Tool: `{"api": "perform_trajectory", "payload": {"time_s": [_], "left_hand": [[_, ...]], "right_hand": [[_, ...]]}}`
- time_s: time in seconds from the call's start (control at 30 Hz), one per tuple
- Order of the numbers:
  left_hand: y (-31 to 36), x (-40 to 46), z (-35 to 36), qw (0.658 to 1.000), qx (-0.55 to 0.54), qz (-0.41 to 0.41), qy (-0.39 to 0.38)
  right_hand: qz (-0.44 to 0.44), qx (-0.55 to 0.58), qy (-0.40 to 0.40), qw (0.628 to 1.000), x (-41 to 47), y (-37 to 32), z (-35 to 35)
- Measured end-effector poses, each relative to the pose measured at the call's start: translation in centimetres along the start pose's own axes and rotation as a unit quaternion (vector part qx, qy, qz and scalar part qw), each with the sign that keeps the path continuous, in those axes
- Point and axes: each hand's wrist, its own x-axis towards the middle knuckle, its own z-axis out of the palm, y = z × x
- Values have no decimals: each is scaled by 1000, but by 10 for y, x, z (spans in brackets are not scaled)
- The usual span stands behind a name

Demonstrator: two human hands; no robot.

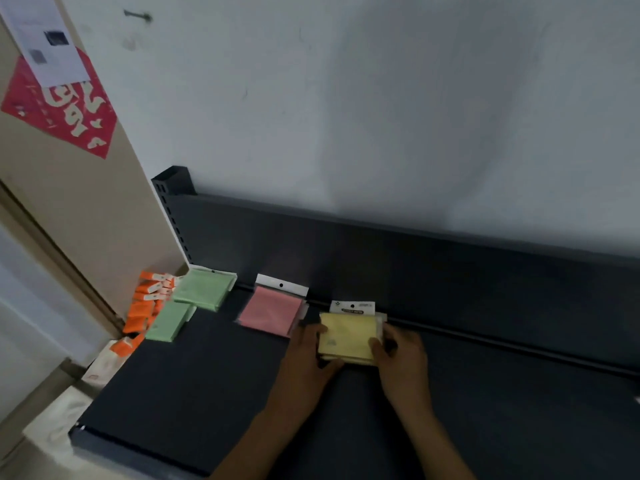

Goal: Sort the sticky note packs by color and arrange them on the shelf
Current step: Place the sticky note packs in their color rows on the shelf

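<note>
Front and centre, a stack of pale yellow square sticky note packs in clear wrappers (349, 337) sits on the dark grey metal shelf (207, 393), close against the raised back rail (485, 337), and both hands are on it: the left hand (308, 351) has its fingers curled round the stack's left edge, the right hand (401, 355) grips the right edge, thumb over the top pack. This looks like squaring-up work, so the tidy play is to press both sides inward evenly and slide the pile back until its white hanger tabs sit just shy of the rail, in line with the neighbours. Just to the left lies a pink square pack with a white hanger tab (272, 311), near but apart from the yellow. Further left, two light green packs (204, 289) sit at the shelf's far left corner, one overlapping the edge toward a jumble of small orange packets (145, 306) off the shelf's side; that green pair looks the most likely to slip off. To the right the shelf runs on with nothing on it in view, plenty of room for another colour group, and the front edge is well clear of the hands.
</note>
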Motion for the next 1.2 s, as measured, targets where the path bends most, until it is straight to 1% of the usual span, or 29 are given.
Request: {"api": "perform_trajectory", "payload": {"time_s": [0.23, 0.33, 0.47, 0.63, 0.77, 0.87, 1.1, 1.2], "left_hand": [[-4, 3, -1, 998, 33, 39, -22], [-1, -5, -7, 997, 24, 64, -25], [0, -18, -21, 994, 14, 106, 1], [-4, -32, -43, 983, 0, 177, -52], [-5, -44, -47, 967, -6, 240, -80], [2, -58, -37, 952, -21, 286, -104], [60, -102, 7, 907, -67, 383, -160], [86, -121, 32, 887, -82, 411, -192]], "right_hand": [[24, 6, 16, 1000, 0, -2, 6], [28, 7, 55, 998, -11, -5, 4], [50, -9, 101, 994, -31, -9, 2], [60, -6, 152, 987, -65, -29, 9], [72, -2, 204, 976, -97, -36, 11], [90, 10, 251, 964, -128, -32, 0], [135, -30, 350, 927, -200, -15, -62], [162, -35, 394, 904, -223, -2, -91]]}}
